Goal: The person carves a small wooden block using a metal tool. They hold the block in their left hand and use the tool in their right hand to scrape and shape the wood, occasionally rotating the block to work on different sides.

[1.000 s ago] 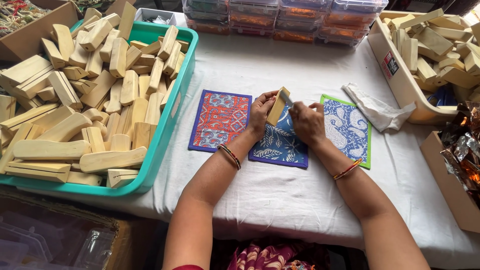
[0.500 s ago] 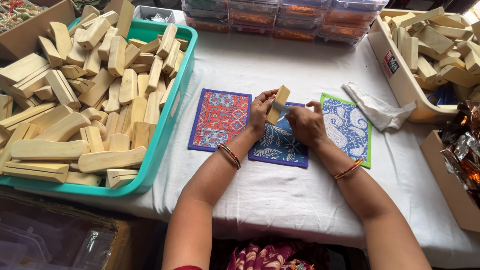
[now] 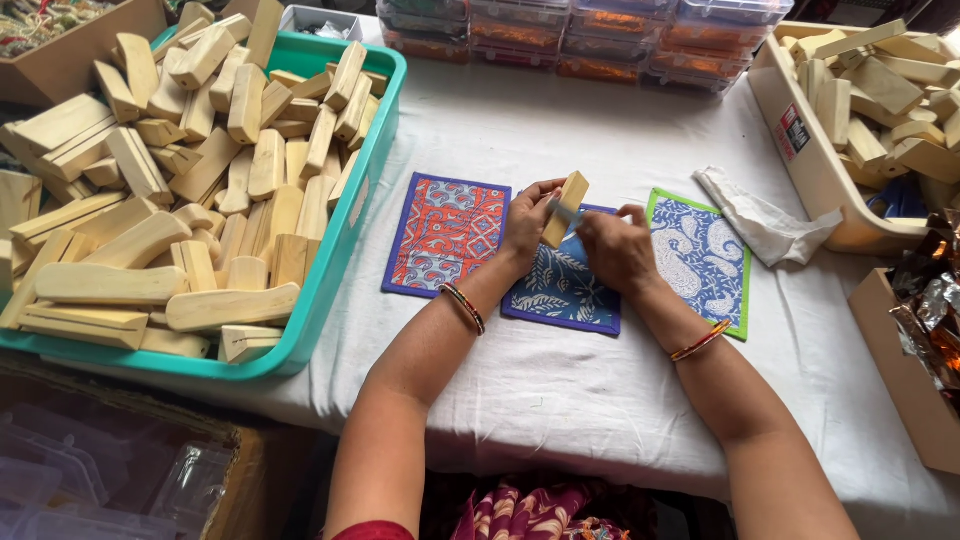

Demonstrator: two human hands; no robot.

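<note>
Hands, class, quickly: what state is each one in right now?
Left hand: closed on the wooden block.
Right hand: fingers curled, pinching a small strip against the block; what the strip is cannot be told.

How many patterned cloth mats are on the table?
3: a red mat at left, a blue mat partly under the hands, a green-edged mat at right.

A table (image 3: 600, 400) draped in a white cloth is carrying everything. A teal crate (image 3: 330, 290) of wooden blocks is sitting along its left edge, and a cream tray (image 3: 800, 150) of similar blocks is resting at the right edge. Three patterned mats are lying mid-table: red (image 3: 445, 235), dark blue (image 3: 565, 290), green-bordered (image 3: 705, 260). Stacked clear boxes (image 3: 580, 40) are lining the far edge, with crumpled white wrapping (image 3: 760, 215) lying near the cream tray.
</note>
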